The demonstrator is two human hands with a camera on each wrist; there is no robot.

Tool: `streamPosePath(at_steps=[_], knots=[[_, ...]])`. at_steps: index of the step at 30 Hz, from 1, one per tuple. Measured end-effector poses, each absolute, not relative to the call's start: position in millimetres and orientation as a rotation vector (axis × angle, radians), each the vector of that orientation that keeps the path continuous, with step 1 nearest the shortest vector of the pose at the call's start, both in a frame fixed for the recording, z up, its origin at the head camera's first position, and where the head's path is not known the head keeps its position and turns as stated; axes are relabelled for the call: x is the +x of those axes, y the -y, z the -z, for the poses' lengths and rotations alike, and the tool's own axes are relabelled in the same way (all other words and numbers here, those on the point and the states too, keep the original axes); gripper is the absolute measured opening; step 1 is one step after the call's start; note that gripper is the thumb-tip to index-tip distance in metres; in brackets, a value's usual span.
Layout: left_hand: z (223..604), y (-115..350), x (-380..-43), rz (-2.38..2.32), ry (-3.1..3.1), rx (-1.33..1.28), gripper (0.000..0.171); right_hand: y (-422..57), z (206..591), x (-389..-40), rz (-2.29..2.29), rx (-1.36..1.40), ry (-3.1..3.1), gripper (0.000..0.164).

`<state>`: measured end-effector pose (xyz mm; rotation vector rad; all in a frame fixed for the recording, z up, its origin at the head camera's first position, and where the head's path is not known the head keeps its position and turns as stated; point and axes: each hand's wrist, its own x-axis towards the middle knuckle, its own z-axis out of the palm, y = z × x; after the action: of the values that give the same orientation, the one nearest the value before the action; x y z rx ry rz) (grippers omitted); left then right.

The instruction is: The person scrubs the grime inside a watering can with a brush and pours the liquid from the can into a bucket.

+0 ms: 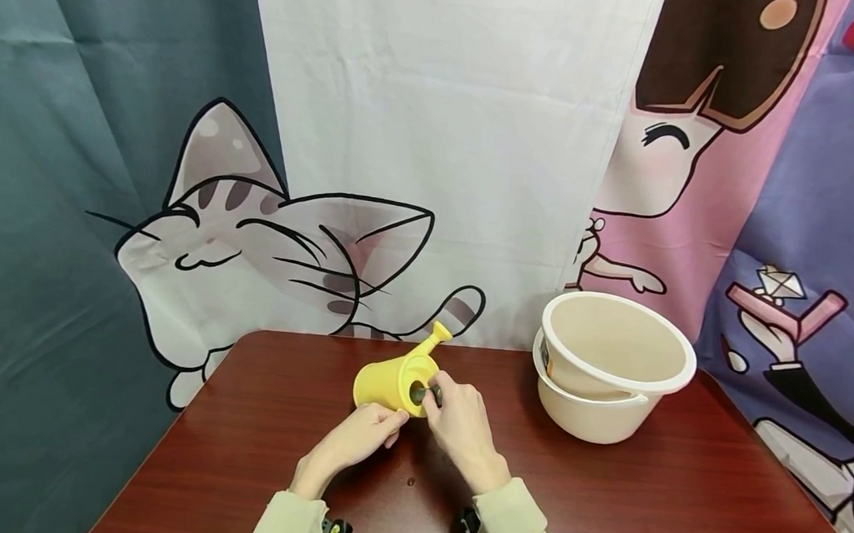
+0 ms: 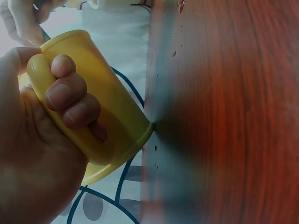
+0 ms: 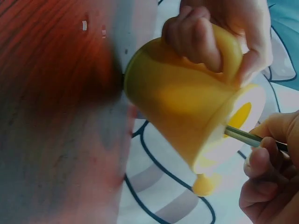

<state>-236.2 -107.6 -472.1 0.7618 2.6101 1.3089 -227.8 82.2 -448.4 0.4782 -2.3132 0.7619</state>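
Observation:
A yellow watering can [image 1: 379, 384] stands tilted on the dark red table, its round opening turned toward me and its spout pointing to the back right. In the left wrist view my left hand [image 2: 51, 135] grips the can's handle, its fingers curled through the loop. My right hand [image 1: 464, 428] pinches a thin, dark, shiny stick-like handle [image 3: 245, 136] between thumb and fingers. That stick reaches into the can's opening, and its far end is hidden inside, so its kind cannot be told.
Two cream plastic basins, an upper one [image 1: 613, 337] nested in a lower one [image 1: 589, 421], stand at the right back of the table [image 1: 239, 451]. A small drop [image 1: 410, 482] lies between my forearms. A printed cloth [image 1: 443, 121] hangs behind the table.

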Motion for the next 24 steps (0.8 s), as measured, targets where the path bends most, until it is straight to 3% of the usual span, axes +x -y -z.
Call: streamPosePath(at_steps=[12,24], knots=[[472.8,108.0,-236.6,-1.310,-2.601,0.766,0.056,-83.9,429.0,-218.1,-0.819,0.499,2.253,0.013],[474.4,107.4,-236.6,-1.304,-2.608,0.765,0.056,-83.3,433.5,-220.0,-0.782,0.491,2.272,0.011]])
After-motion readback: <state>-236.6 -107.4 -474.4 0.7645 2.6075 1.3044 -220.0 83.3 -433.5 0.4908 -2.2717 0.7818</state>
